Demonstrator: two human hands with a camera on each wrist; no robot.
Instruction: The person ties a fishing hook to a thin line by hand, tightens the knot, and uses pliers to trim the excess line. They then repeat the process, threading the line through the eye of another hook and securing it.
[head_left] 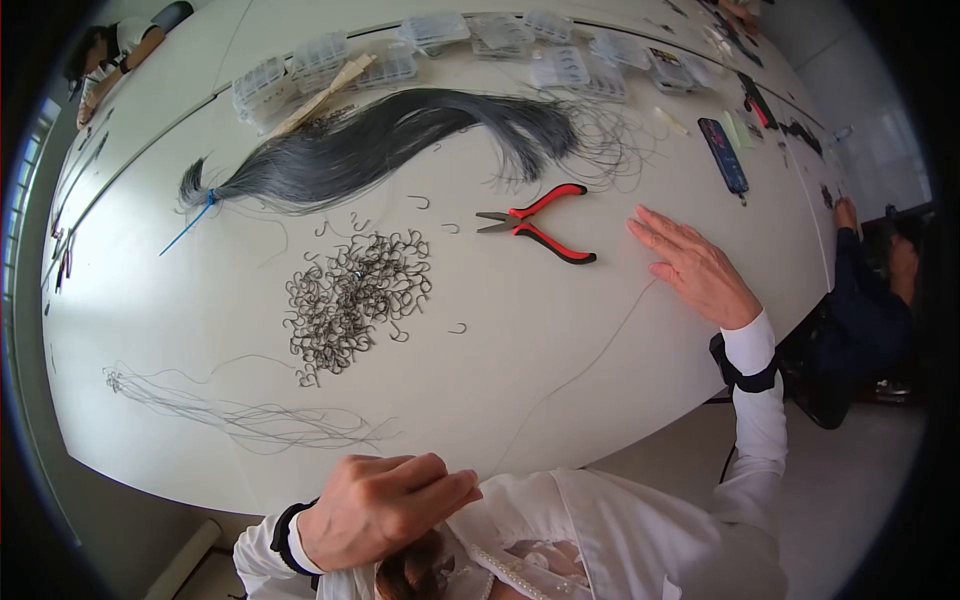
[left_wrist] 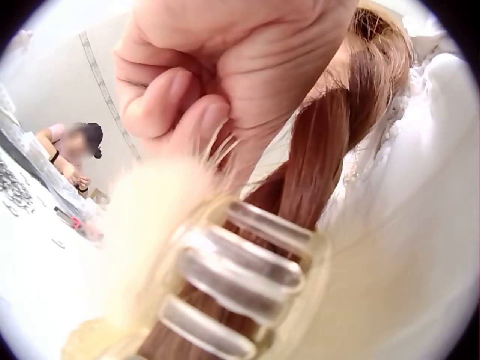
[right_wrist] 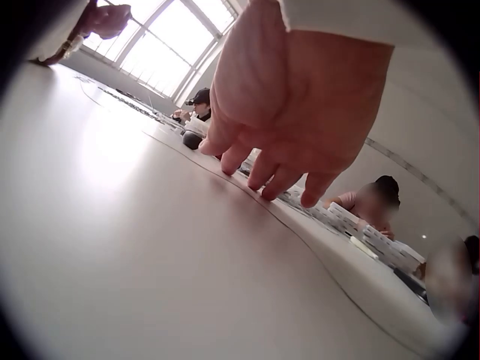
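A thin dark strand (head_left: 560,385) runs across the white table from the left hand to the right. The left hand (head_left: 390,508) is held near the chest with curled fingers, pinching the strand's near end at thumb and forefinger. In the left wrist view the left hand (left_wrist: 232,67) shows curled fingers beside a braid and a clear hair clip; the strand cannot be made out there. The right hand (head_left: 700,270) lies palm down, fingers extended, right of the red-handled pliers (head_left: 522,222). In the right wrist view the fingertips of the right hand (right_wrist: 300,105) touch the tabletop along the strand (right_wrist: 315,255).
A pile of small dark hooks (head_left: 350,300) lies mid-table, with a few loose ones around it. Behind is a tied bundle of dark strands (head_left: 370,150); thin strands (head_left: 250,415) lie front left. Clear boxes (head_left: 435,30) line the back, a phone (head_left: 722,155) the right. Other people sit around.
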